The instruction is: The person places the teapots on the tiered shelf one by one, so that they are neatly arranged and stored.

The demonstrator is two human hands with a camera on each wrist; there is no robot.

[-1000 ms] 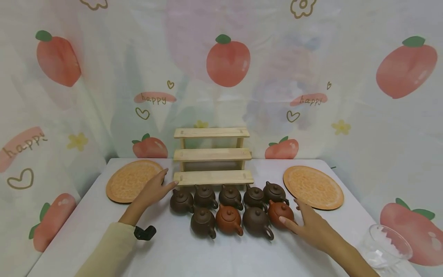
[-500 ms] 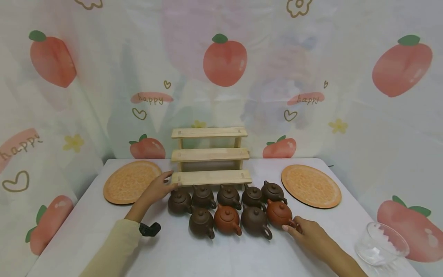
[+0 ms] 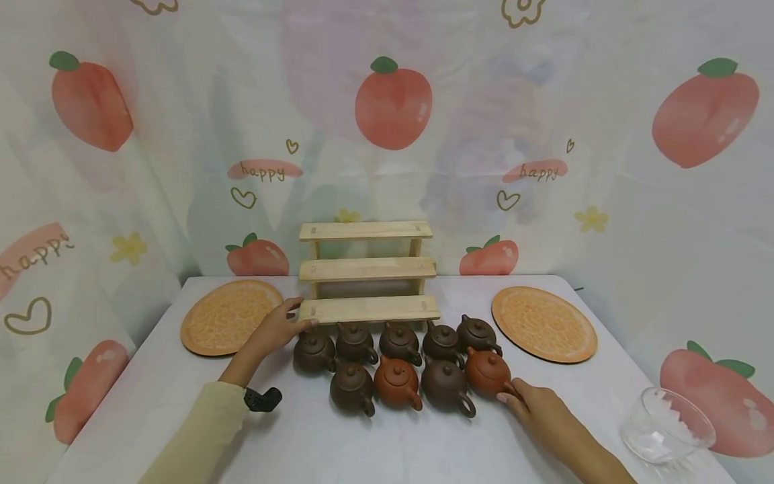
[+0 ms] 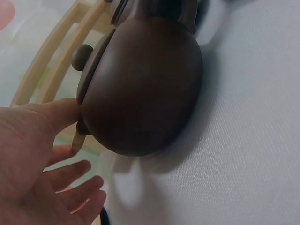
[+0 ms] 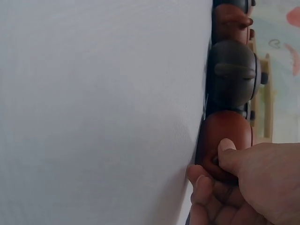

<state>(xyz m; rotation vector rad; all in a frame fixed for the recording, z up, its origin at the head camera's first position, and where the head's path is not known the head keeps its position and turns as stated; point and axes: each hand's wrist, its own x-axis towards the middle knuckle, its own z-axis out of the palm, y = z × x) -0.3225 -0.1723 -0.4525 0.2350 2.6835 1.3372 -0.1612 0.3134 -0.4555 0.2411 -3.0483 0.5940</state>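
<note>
White-clothed bench (image 3: 411,447): taking hold seems the step in hand.
A three-tier wooden rack (image 3: 367,269) stands at twelve o'clock; at its eight o'clock is the left hand (image 3: 278,331), outer fingers (image 4: 70,175) loosely spread, any pinch unclear. At the rack's four o'clock, the right hand (image 3: 541,413) pinches the red-brown clay teapot (image 3: 487,372) by its handle (image 5: 217,172); the next move likely calls for a level grip.

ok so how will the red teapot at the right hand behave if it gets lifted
The red teapot looks like stiff clay, so it could chip if knocked. Its lid seems separate and might slide when tilted. The right hand grips one side, so the other may dip.
</note>
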